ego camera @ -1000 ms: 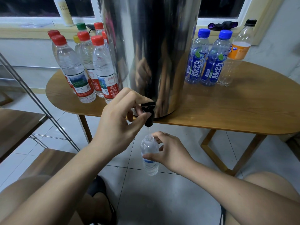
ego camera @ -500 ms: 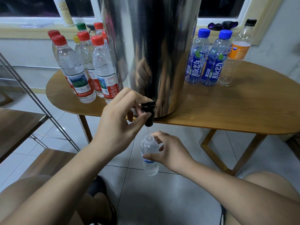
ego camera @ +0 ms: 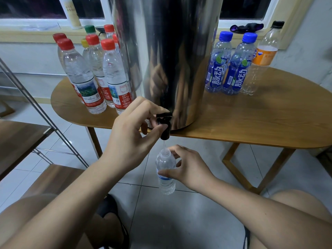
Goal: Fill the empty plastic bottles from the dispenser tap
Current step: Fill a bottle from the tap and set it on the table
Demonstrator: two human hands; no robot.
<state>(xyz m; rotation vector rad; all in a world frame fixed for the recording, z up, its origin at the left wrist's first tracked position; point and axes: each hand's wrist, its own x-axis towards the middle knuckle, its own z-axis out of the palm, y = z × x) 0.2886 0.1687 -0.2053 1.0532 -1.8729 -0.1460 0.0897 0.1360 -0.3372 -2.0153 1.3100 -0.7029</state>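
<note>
The whole fill turns on one alignment: the open mouth of the small bottle (ego camera: pixel 166 174) sits directly under the spout of the black tap (ego camera: pixel 164 125), with only a short gap between them that a thin thread of water crosses. The bottle's long axis stands close to upright. It hangs in the air out past the front edge of the desk (ego camera: pixel 251 119), over the tiled floor (ego camera: pixel 179 212) and not resting on anything. The right hand (ego camera: pixel 190 168) is the nearer one; its grip is wrapped round the bottle's waist at the pale label, thumb in front and fingers behind. The left hand (ego camera: pixel 131 139) comes in from the left, and its grip is closed in a pinch on the tap lever, thumb below and fingers curled over the top. The bottle is thin, clear, ribbed plastic that would likely dent under a hard squeeze, and its water level is hard to read. The dispenser (ego camera: pixel 170 60) is a tall, mirror-polished steel cylinder; the tap is matte black plastic. The desk is smooth wood with rounded ends, holding red-capped bottles (ego camera: pixel 84 81) on the left, and blue-capped bottles (ego camera: pixel 231 69) and an orange-labelled bottle (ego camera: pixel 260 58) on the right.
</note>
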